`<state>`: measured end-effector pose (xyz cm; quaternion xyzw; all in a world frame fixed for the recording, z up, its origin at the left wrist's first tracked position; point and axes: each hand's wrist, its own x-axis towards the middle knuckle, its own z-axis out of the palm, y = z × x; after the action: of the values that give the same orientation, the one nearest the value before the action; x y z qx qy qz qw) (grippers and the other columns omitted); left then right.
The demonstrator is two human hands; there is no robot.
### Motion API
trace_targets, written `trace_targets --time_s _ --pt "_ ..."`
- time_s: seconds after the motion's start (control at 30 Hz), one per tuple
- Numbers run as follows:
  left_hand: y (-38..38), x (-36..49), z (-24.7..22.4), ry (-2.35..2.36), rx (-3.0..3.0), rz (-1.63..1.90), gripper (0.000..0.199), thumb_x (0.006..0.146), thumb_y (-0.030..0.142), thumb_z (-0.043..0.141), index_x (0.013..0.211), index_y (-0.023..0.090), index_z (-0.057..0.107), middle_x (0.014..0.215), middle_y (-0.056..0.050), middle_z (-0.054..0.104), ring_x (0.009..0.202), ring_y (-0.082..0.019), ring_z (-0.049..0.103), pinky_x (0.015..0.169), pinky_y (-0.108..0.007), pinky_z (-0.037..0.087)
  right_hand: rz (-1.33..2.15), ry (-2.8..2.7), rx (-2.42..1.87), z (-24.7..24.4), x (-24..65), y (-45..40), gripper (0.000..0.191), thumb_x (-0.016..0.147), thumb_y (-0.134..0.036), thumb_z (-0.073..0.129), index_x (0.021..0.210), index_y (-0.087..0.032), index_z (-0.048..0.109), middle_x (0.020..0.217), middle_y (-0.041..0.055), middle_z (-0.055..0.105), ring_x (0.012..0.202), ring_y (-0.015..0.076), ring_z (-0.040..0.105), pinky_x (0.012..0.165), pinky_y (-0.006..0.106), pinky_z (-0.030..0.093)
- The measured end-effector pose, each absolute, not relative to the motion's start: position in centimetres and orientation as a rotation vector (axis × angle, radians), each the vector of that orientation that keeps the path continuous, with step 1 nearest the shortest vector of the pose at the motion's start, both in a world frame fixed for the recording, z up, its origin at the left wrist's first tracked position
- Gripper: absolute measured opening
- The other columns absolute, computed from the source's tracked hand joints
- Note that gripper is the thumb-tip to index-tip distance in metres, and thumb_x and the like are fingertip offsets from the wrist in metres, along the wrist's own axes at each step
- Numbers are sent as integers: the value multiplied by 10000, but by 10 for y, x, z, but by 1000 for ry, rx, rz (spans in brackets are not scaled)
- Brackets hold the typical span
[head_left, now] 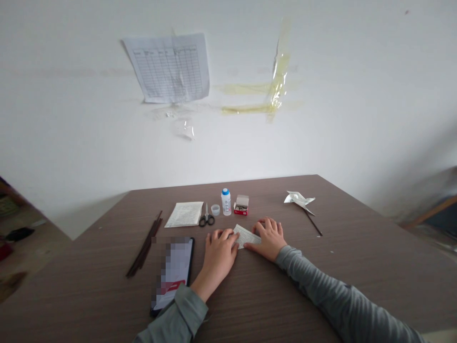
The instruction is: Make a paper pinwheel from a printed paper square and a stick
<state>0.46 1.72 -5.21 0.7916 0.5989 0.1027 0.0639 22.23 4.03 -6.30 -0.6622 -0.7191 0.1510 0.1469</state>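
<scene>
A small piece of printed paper [243,236], folded to a roughly triangular shape, lies on the table between my two hands. My left hand [220,252] holds its left corner down with bent fingers and thumb. On the other side my right hand [268,238] grips the right end, thumb along the near edge and fingers curled over the far side. The fingertips partly cover the paper. Just beyond my hands stand a white bottle with a blue cap [226,204] and a small red box of metal pins [241,206], its lid up.
Black-handled scissors [206,219], a small clear cup [215,209] and a stack of printed paper [184,214] lie at the back left. Dark sticks [145,247] and a phone [174,271] are further left. A paper pinwheel [300,200] on a stick rests at the right.
</scene>
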Motion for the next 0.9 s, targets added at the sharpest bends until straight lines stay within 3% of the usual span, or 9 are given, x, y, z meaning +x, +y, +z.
trace_targets --time_s 0.17,0.33,0.47,0.63,0.9 --pt "16 6 -49 1809 2368 326 502 1235 141 707 1642 342 921 1737 -109 865 1631 -418 738 1489 -729 541 500 -2059 -1972 -58 218 40 660 1024 -669 1029 1541 -300 850 1828 193 695 1852 542 491 1598 822 245" --pt "15 6 -43 1794 2338 267 524 1253 165 665 1704 310 889 1797 -117 836 1676 -427 707 1516 -753 501 579 -2038 -2024 -51 222 41 685 1055 -545 999 1686 -369 798 1915 128 640 1935 470 431 1626 734 255" --pt "15 6 -43 1811 2344 292 514 1237 165 705 1660 363 918 1765 -89 859 1658 -417 731 1505 -733 527 640 -2041 -2045 -45 232 45 729 1044 -489 994 1738 -413 784 1978 89 602 1994 436 372 1636 662 278" --pt "16 5 -44 1812 2355 300 513 1232 168 715 1650 381 925 1748 -74 871 1639 -415 741 1488 -719 546 659 -2012 -2063 -46 249 54 804 956 -402 1008 1730 -452 795 2001 75 586 2009 479 335 1603 688 331" --pt "15 5 -47 1832 2352 327 508 1226 157 739 1624 404 937 1723 -64 882 1618 -405 754 1475 -696 562 542 -1870 -2162 -62 264 65 970 874 -115 921 1754 -502 789 2008 85 581 2016 485 314 1581 706 363"
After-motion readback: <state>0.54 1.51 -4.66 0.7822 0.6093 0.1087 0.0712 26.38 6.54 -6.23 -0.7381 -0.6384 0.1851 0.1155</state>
